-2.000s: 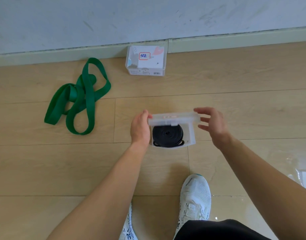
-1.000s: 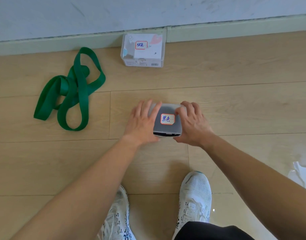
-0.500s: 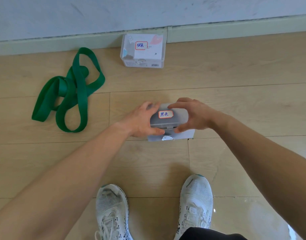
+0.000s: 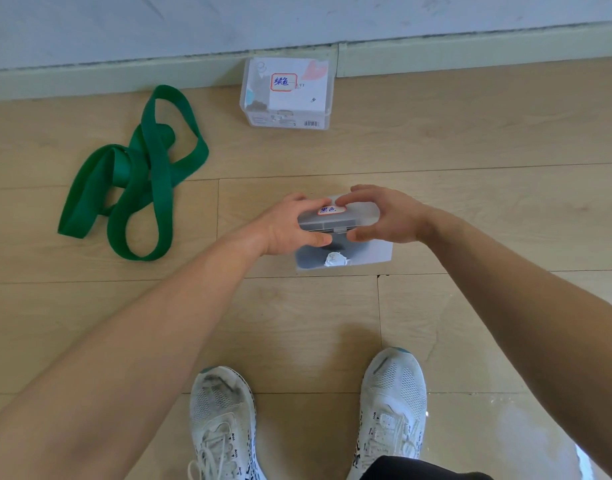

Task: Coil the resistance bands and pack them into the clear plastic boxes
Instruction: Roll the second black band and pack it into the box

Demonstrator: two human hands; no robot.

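Head view: the left hand (image 4: 290, 225) and right hand (image 4: 380, 216) are gripping the near box (image 4: 366, 254) by its lid (image 4: 361, 212), fingers curled (black band (image 4: 309, 256) inside). They are probably latching it. Next, the green band (image 4: 141, 174) at ten o'clock is awaiting coiling for the far box (image 4: 287, 93) at twelve.

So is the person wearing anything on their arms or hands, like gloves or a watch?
No. The left hand and the right hand are bare: no gloves, rings or watch show. Both forearms are bare too, with no sleeve in view.
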